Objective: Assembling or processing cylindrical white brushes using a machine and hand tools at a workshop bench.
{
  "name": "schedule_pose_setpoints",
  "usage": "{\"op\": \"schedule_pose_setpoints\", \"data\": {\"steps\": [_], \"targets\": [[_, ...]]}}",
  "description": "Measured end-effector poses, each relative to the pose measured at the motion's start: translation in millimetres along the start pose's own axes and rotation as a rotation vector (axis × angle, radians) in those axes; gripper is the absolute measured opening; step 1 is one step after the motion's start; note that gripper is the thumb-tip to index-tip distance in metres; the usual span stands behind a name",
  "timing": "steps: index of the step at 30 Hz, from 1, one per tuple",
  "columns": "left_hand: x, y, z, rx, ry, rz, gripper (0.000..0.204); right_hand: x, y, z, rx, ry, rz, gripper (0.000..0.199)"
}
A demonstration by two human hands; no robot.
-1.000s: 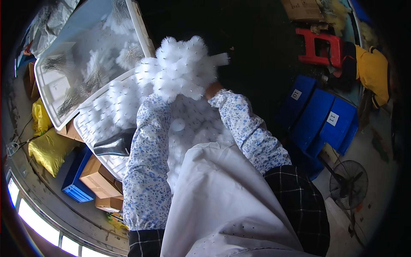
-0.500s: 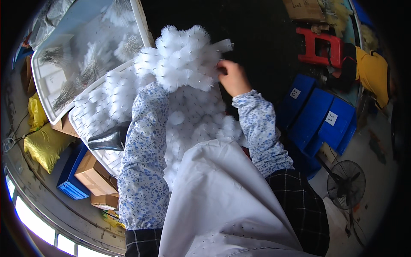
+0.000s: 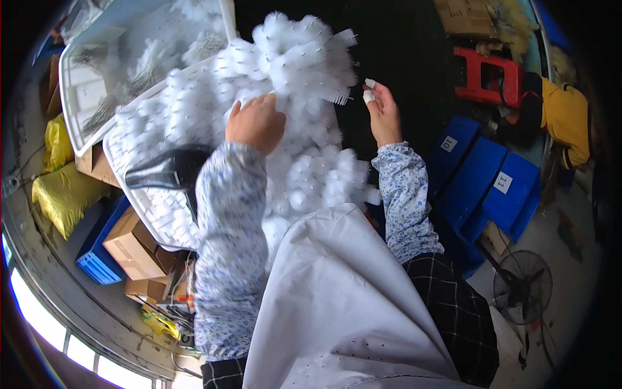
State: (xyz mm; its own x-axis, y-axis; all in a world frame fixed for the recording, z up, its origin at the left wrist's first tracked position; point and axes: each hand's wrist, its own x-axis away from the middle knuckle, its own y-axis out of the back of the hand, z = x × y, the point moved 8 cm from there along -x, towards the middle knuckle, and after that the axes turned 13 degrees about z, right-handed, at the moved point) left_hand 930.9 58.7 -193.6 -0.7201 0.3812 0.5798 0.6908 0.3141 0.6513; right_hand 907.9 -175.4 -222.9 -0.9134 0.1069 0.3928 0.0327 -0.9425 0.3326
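Note:
A heap of white bristle brushes, round and fluffy with thin wire ends, covers the work surface, and a loose bunch of brushes (image 3: 301, 58) rises at its far end. My left hand (image 3: 256, 122) rests over the heap just nearer than that bunch, back up and fingers bent. Its fingertips are partly hidden, so what they touch does not show. To the right of the bunch, my right hand (image 3: 383, 115) is raised with fingers apart and nothing in it. White coverings sit on its thumb and a fingertip. A smaller clump of brushes (image 3: 324, 175) lies nearer me.
A black hair-dryer-shaped object (image 3: 159, 170) lies on the heap's left side. Beyond is a white tub (image 3: 72, 97) with wire-ended bundles. Blue bins (image 3: 483, 175), a red stool (image 3: 461, 71) and a fan (image 3: 523, 285) stand right. Cardboard boxes (image 3: 133, 246) sit left.
My left hand has come out from behind the brush bunch and drawn nearer me. The bunch sits farther away. My right hand has moved right, off the bunch, and opened.

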Motion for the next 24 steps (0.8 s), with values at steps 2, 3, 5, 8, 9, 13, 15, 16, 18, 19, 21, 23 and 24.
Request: {"op": "schedule_pose_setpoints", "data": {"steps": [2, 3, 5, 8, 9, 13, 15, 16, 18, 19, 21, 23, 24], "targets": [[50.9, 14.3, -19.6, 0.087, -0.048, -0.218, 0.031, 14.3, -14.4, 13.3, -0.027, 0.151, 0.09, 0.026], [79.2, 10.6, -25.8, 0.251, -0.114, -0.3, 0.029, 26.3, -19.3, 20.9, -0.012, 0.176, 0.078, 0.025], [129.9, -15.1, -39.0, 0.567, -0.193, -0.318, 0.026, 53.3, -30.2, 47.2, 0.088, 0.28, 0.114, 0.025], [201.2, -103.2, -48.6, 0.819, -0.078, 0.036, 0.025, 120.7, -58.2, 83.6, 0.409, 0.516, 0.203, 0.023], [229.7, -127.5, -47.5, 0.86, -0.084, 0.028, 0.026, 149.9, -75.7, 88.4, 0.429, 0.586, 0.295, 0.023], [333.9, -241.8, -24.9, 0.885, 0.207, -0.079, 0.032, 268.8, -130.3, 66.4, 0.437, 0.741, 0.873, 0.026], [382.9, -297.8, -24.4, 0.756, 0.454, -0.164, 0.035, 326.3, -133.2, 33.8, 0.318, 0.668, 1.225, 0.031], [410.1, -334.1, -25.4, 0.689, 0.604, -0.216, 0.038, 355.7, -135.1, 3.7, 0.215, 0.609, 1.409, 0.033], [441.8, -365.1, -40.4, 0.573, 0.713, -0.372, 0.042, 387.7, -135.4, -30.0, 0.385, 0.592, 1.487, 0.034], [458.8, -382.0, -48.6, 0.605, 0.774, -0.483, 0.045, 406.3, -142.2, -62.4, 0.521, 0.568, 1.557, 0.035], [484.0, -412.1, -61.8, 0.728, 0.874, -0.642, 0.046, 432.2, -145.1, -115.4, 0.864, 0.509, 1.616, 0.037], [484.6, -436.6, -70.3, 0.808, 0.858, -0.766, 0.046, 424.5, -155.8, -145.8, 0.885, 0.814, 1.399, 0.039], [486.9, -446.1, -80.8, 0.866, 0.832, -0.802, 0.046, 430.1, -155.5, -139.8, 0.873, 0.87, 1.373, 0.04]]}}
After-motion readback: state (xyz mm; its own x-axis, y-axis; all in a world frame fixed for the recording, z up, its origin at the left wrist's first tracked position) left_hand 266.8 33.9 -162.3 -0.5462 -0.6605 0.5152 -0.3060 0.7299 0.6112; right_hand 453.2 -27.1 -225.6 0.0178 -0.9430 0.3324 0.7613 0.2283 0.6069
